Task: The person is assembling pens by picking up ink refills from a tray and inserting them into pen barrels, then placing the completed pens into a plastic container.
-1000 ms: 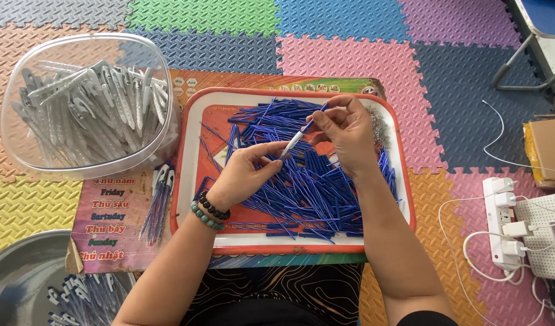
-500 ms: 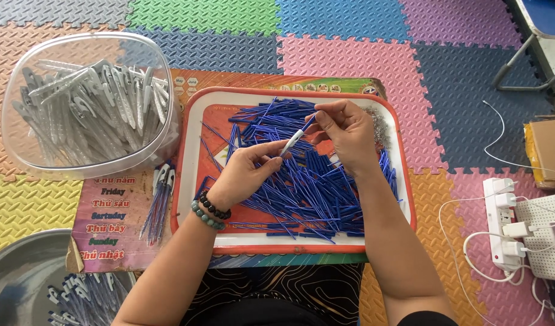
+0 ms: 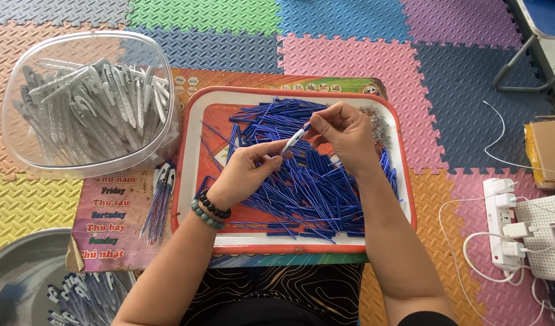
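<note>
Hardly anything has shifted: left hand [image 3: 244,172] and right hand [image 3: 344,133] both pinch the white-and-blue plastic pen [image 3: 294,140], mid-assembly; next, seating the refill demands straight alignment.

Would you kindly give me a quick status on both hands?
Left hand and right hand both gripping one white-and-blue pen part. Above orange-rimmed tray of blue refills. Nothing obstructing.
</note>
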